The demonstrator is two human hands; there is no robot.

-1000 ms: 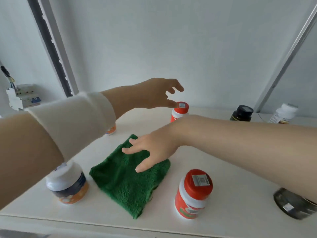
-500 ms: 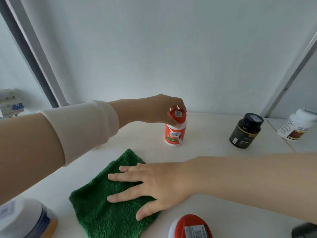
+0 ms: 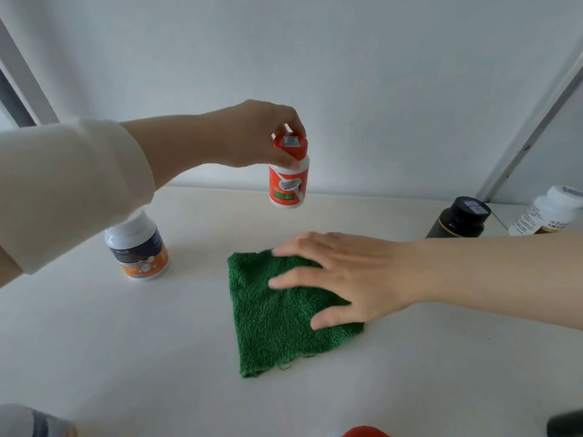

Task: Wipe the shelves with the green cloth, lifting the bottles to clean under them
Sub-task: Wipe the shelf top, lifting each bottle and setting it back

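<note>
White flat shelf board (image 3: 94, 342): fills the lower view; carries the cloth and the standing bottles.
Green folded terry cloth (image 3: 277, 326): lies flat at mid-shelf, nearer the camera than the raised bottle; far edge appears to stop short of the patch beneath that bottle.
Right hand (image 3: 356, 279): spread flat with straight fingers; presses down on the cloth's right half; grasps nothing.
Left hand (image 3: 252, 134): reaches in from a cream sleeve; fingers curled round the red cap, grasping the bottle from above.
White plastic bottle with red cap and orange-red label (image 3: 287, 184): hangs upright in the air, clear of the shelf, near the pale back wall.
White-capped bottle with dark and orange label (image 3: 138, 250): stands left of the cloth, apart from it, partly behind the sleeve.
Black round bottle with black lid (image 3: 457, 219): stands at the right rear, just behind the right forearm.
White bottle with printed label (image 3: 549, 212): stands further right, cut by the frame edge.
Step in hand: lift-and-wipe for the red-capped bottle; lift looks done, wipe underneath not yet.
Next move: calls for sliding the cloth away from the body under steady palm pressure onto the bare patch below the bottle, keeping the bottle high enough to clear the knuckles, then setting it back upright.
</note>
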